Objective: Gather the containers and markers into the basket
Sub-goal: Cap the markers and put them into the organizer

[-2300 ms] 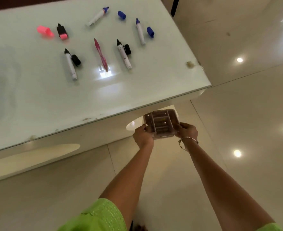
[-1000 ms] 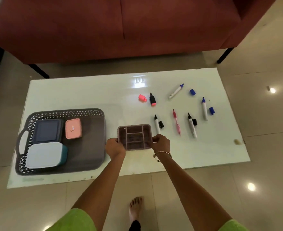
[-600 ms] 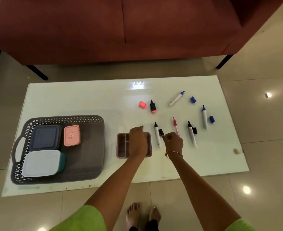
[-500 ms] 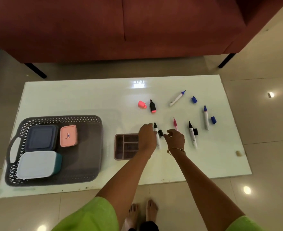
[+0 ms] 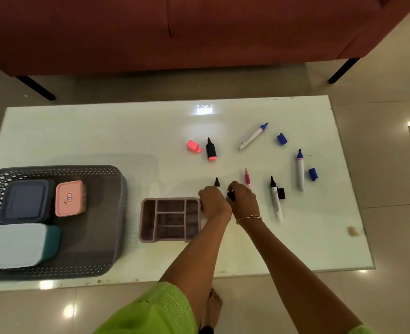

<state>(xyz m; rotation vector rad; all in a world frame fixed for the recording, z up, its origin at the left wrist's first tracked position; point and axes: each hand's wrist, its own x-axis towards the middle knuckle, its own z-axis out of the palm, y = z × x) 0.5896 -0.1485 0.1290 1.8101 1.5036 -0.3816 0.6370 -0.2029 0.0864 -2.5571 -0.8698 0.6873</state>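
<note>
A grey basket [image 5: 107,237] at the table's left holds a dark blue container [image 5: 26,201], a pink container [image 5: 69,197] and a white-lidded teal container [image 5: 16,244]. A mauve divided tray [image 5: 170,219] lies on the table to its right. My left hand [image 5: 214,201] grips a black-tipped marker [image 5: 217,182]; only its tip shows. My right hand [image 5: 243,198] pinches its black cap [image 5: 231,195] beside it. Farther right lie a pink pen [image 5: 247,179], a black marker [image 5: 276,198] with cap [image 5: 281,193], two blue markers [image 5: 253,136] [image 5: 300,169], blue caps [image 5: 282,138] [image 5: 313,174] and a pink highlighter [image 5: 211,150] with cap [image 5: 193,146].
The white glass table [image 5: 102,131] stands in front of a red sofa [image 5: 175,30]. A small brownish scrap [image 5: 353,231] lies near the table's right edge. My bare foot [image 5: 212,307] shows on the tiled floor below the near edge.
I carried the mauve tray up from the floor and set it on the table right of the basket. Both hands then moved right; the left took the black-tipped marker, the right its cap.
</note>
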